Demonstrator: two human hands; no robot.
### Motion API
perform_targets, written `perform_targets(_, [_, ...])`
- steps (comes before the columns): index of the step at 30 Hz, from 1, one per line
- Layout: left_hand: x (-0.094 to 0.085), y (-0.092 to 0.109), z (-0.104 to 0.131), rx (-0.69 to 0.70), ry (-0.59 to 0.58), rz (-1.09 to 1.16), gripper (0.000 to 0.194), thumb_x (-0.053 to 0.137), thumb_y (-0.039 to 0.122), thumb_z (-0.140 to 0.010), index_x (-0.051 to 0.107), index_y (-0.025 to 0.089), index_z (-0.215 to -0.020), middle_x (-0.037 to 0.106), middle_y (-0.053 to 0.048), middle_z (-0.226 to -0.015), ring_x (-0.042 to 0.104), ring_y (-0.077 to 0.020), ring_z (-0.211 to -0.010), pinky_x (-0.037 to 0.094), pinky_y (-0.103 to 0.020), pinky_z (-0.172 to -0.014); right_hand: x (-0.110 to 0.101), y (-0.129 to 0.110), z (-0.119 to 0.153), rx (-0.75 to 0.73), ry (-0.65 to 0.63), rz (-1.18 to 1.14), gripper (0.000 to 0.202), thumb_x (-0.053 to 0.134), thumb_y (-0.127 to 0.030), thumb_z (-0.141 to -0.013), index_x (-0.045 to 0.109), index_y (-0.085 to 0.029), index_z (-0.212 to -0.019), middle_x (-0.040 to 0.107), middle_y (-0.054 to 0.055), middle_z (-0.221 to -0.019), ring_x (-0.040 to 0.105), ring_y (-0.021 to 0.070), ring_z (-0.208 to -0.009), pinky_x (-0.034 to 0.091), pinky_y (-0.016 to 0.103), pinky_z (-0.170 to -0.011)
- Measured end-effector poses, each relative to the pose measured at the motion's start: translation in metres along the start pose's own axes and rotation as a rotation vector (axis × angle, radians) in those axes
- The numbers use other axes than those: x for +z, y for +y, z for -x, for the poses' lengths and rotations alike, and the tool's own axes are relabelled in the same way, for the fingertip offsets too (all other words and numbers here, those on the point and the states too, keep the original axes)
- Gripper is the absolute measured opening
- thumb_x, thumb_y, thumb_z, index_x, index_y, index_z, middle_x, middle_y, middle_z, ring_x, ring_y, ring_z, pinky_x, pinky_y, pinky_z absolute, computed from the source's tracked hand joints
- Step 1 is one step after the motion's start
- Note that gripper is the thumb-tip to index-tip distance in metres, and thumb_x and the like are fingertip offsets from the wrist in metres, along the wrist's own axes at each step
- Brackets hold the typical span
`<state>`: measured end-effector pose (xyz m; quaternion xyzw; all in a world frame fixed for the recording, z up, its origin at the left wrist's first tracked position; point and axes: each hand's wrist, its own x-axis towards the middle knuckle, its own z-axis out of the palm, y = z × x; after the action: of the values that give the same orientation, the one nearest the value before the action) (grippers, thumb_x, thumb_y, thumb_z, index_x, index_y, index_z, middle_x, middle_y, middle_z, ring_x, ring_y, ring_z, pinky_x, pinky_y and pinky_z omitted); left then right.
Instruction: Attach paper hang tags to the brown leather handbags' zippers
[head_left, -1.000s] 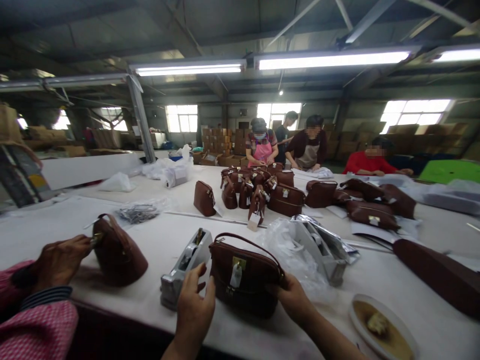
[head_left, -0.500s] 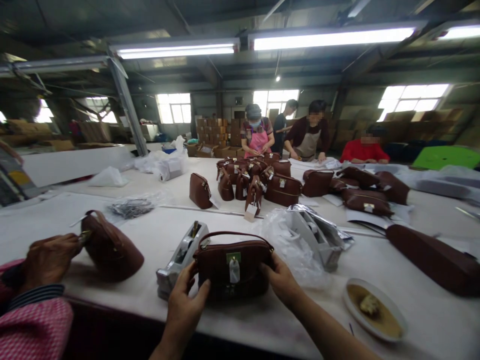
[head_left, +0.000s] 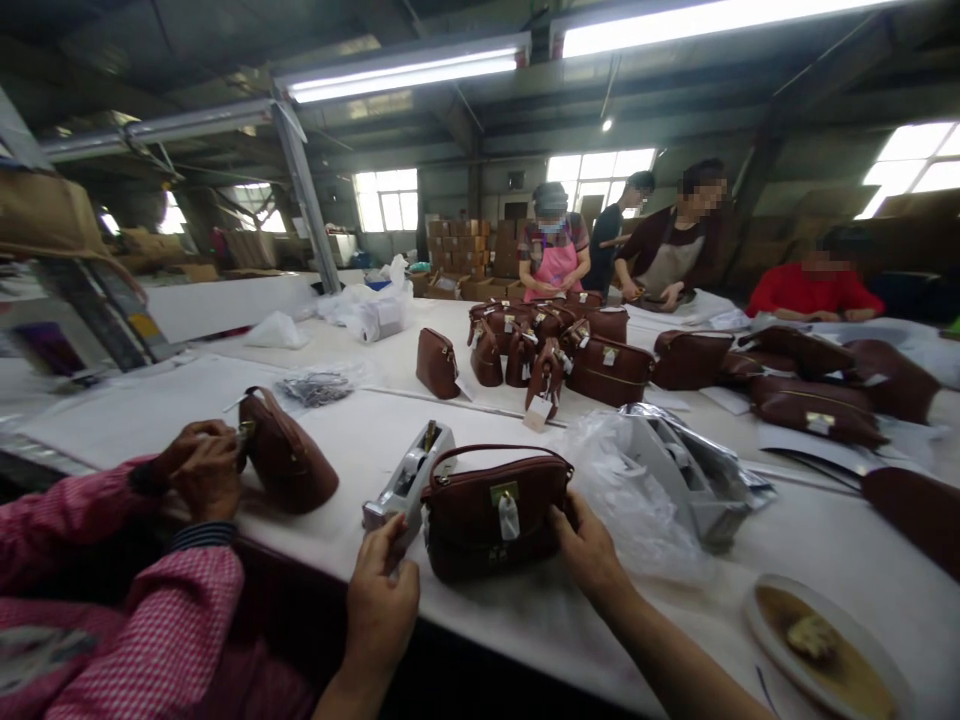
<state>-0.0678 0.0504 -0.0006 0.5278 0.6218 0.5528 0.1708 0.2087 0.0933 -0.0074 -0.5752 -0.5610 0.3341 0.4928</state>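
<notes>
Right now my right hand (head_left: 589,545) has a narrow grip on one end of a brown handbag (head_left: 465,525), thumb on the front, the other fingers mostly out of sight around the side. My left hand (head_left: 384,585) is half curled just beside the bag's other end, thumb and forefinger raised; I cannot tell whether anything is pinched between them. Those fingertips overlap the near end of a tape dispenser (head_left: 396,492), and whether they touch it I can't make out either.

The handbag stands upright near the edge of the white table (head_left: 375,430), between my hands, its front turned to me. Its strap (head_left: 499,448) arches over the zipped top, and a small wrapped tag (head_left: 509,518) hangs from the gold plate on the front.

On my right, crumpled clear plastic (head_left: 637,510) lies against a second tape dispenser (head_left: 709,490), and nearer me sits a round dish (head_left: 754,625) with something brown and a pale lump in it. On my left, a neighbour in pink checked sleeves (head_left: 180,630) has both hands (head_left: 210,475) at the fitting of another brown bag (head_left: 292,460). Farther across, more brown bags (head_left: 611,372) stand close together, and a person in a pink apron (head_left: 555,268) works behind them.
</notes>
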Motion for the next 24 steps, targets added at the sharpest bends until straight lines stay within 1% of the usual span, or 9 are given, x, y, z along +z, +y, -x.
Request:
perform_targets(2, [-0.001, 0.000, 0.004, -0.019, 0.020, -0.073, 0.039, 0.055, 0.023, -0.076, 0.065, 0.021, -0.114, 0.066, -0.008, -0.114, 0.064, -0.0268, -0.106, 0.055, -0.039, -0.090, -0.001, 0.001, 0.002, 0.009, -0.001, 0.001, 0.044, 0.051, -0.045, -0.089, 0.059, -0.016, -0.122, 0.067, 0.013, -0.120, 0.061, 0.0305, -0.112, 0.048, 0.044, -0.097])
perform_targets(5, [0.001, 0.002, 0.013, -0.058, 0.011, -0.053, 0.033, 0.056, 0.030, -0.081, 0.064, 0.020, -0.111, 0.068, -0.008, -0.106, 0.067, -0.0251, -0.096, 0.057, -0.037, -0.083, 0.000, 0.001, 0.003, 0.016, 0.011, 0.015, 0.046, 0.051, -0.045, -0.089, 0.060, -0.016, -0.123, 0.067, 0.013, -0.120, 0.062, 0.0312, -0.113, 0.048, 0.045, -0.097])
perform_targets(7, [0.005, 0.006, 0.020, -0.054, -0.044, -0.010, 0.029, 0.057, 0.034, -0.083, 0.065, 0.021, -0.108, 0.070, -0.007, -0.099, 0.068, -0.0227, -0.089, 0.058, -0.033, -0.077, 0.001, -0.001, 0.003, 0.024, 0.018, 0.017, 0.047, 0.051, -0.045, -0.089, 0.060, -0.016, -0.124, 0.068, 0.013, -0.119, 0.062, 0.0313, -0.112, 0.049, 0.045, -0.096])
perform_targets(11, [0.012, 0.023, 0.030, 0.042, -0.158, 0.008, 0.021, 0.059, 0.035, -0.084, 0.069, 0.022, -0.097, 0.070, -0.005, -0.089, 0.068, -0.0208, -0.079, 0.057, -0.029, -0.067, 0.003, -0.003, 0.003, 0.013, 0.021, 0.005, 0.046, 0.052, -0.043, -0.088, 0.060, -0.017, -0.125, 0.068, 0.012, -0.121, 0.061, 0.0308, -0.114, 0.048, 0.044, -0.097])
perform_targets(15, [0.006, 0.043, 0.016, 0.122, -0.035, -0.009, 0.022, 0.060, 0.037, -0.084, 0.069, 0.022, -0.098, 0.070, -0.006, -0.094, 0.067, -0.0210, -0.080, 0.056, -0.030, -0.068, 0.003, -0.002, 0.004, 0.000, -0.011, -0.020, 0.044, 0.053, -0.042, -0.088, 0.060, -0.017, -0.124, 0.067, 0.012, -0.122, 0.061, 0.0303, -0.114, 0.049, 0.044, -0.098])
perform_targets(17, [-0.001, 0.054, 0.000, 0.148, 0.003, -0.024, 0.026, 0.060, 0.038, -0.085, 0.067, 0.022, -0.104, 0.068, -0.006, -0.101, 0.066, -0.0205, -0.082, 0.056, -0.029, -0.065, 0.000, -0.004, 0.005, -0.003, 0.040, -0.026, 0.047, 0.053, -0.042, -0.089, 0.057, -0.015, -0.127, 0.065, 0.015, -0.124, 0.061, 0.0304, -0.114, 0.051, 0.045, -0.095])
perform_targets(19, [-0.006, 0.065, -0.018, 0.197, -0.004, -0.041, 0.029, 0.059, 0.039, -0.086, 0.065, 0.022, -0.109, 0.064, -0.007, -0.108, 0.065, -0.0210, -0.088, 0.056, -0.029, -0.065, -0.005, -0.012, 0.008, -0.081, 0.165, 0.008, 0.048, 0.053, -0.041, -0.089, 0.055, -0.015, -0.129, 0.061, 0.016, -0.128, 0.058, 0.0306, -0.117, 0.051, 0.047, -0.094])
perform_targets(21, [-0.007, 0.074, -0.034, 0.293, -0.032, -0.083, 0.030, 0.058, 0.040, -0.087, 0.066, 0.022, -0.110, 0.060, -0.009, -0.113, 0.063, -0.0233, -0.098, 0.057, -0.034, -0.079, -0.011, -0.029, 0.011, -0.255, 0.266, 0.067, 0.041, 0.053, -0.036, -0.089, 0.057, -0.018, -0.126, 0.058, 0.015, -0.131, 0.054, 0.0303, -0.122, 0.047, 0.049, -0.100])
perform_targets(24, [-0.002, 0.081, -0.050, 0.428, -0.106, -0.214, 0.031, 0.057, 0.041, -0.088, 0.068, 0.022, -0.109, 0.057, -0.010, -0.112, 0.058, -0.0267, -0.108, 0.049, -0.043, -0.098, -0.018, -0.066, 0.014, -0.514, 0.234, 0.135, 0.027, 0.052, -0.026, -0.090, 0.064, -0.022, -0.115, 0.059, 0.012, -0.128, 0.052, 0.0281, -0.123, 0.042, 0.047, -0.106])
